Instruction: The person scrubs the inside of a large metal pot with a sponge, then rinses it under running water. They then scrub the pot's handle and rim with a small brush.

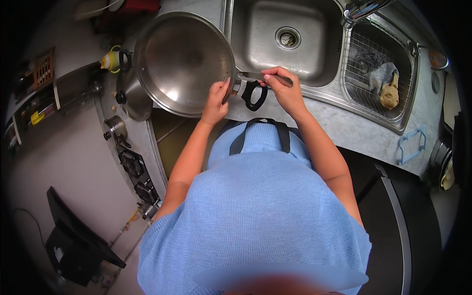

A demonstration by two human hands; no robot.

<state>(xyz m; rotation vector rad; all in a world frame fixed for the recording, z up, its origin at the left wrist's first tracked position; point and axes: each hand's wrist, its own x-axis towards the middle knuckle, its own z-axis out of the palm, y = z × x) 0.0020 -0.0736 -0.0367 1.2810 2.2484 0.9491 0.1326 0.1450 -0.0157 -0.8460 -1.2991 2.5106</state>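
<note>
A wide stainless-steel pan [180,62] is held over the counter at the sink's left edge, its round inside facing up. My left hand [216,103] grips its near right rim, thumb on the inside. Between the fingers of my right hand [285,92] is a slim tool, probably a knife, by its grey-brown handle [283,79]. Its narrow metal end points left to the bracket [241,87] of the pan's black loop handle [253,107]. Whether the tip touches the bracket is hard to tell. A second black loop handle [126,61] stands out from the pan's far left side.
A steel sink basin [291,70] lies ahead. Right of it, a wire rack [356,70] holds a plastic bag [385,73] and a tan lump [389,96]. A light-blue frame [412,145] rests on the marble counter [332,112]. A conical steel lid [136,97], small pot [117,127] and gas stove [132,162] stand left.
</note>
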